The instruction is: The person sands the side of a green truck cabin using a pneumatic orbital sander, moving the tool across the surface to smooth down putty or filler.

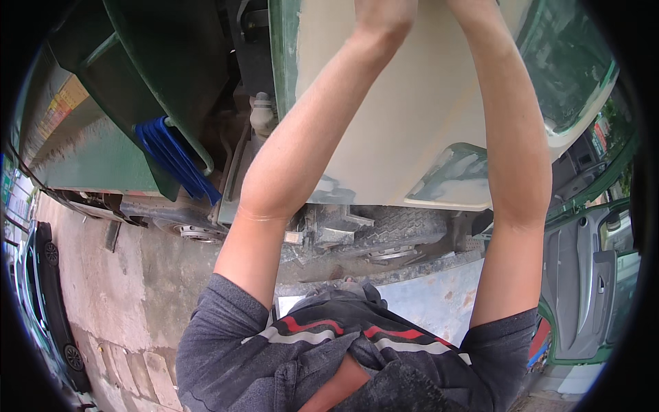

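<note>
Both forearms raised, reaching up along a cream-filled panel (412,110) of a green truck cab, probably to work high on it. Left forearm (302,151) bent at the elbow, right forearm (511,137) nearly straight. Both hands cut off by the top edge of the view: impossible to tell whether spread, closed, or holding anything, or whether touching the panel. The panel directly ahead, filling the upper middle, its coat of pale filler broken by green patches (460,175) near the lower edge where paint shows through.

Grey shirt (309,357) with red and white stripes at the bottom, close under the lens.

Below the panel, a tyre (405,226) and dark chassis parts. To the left, a green body (89,137) with a tilted flap and a bundle of blue hoses (171,158) hanging against it, apparently stowed clear of the ground. At the right, an open green door (583,281) with grey inner lining, swung away from the cab. A parked dark car (48,302) on the far left, on rough concrete pavement (123,295).

No open container visible; nothing to report of contents.
</note>
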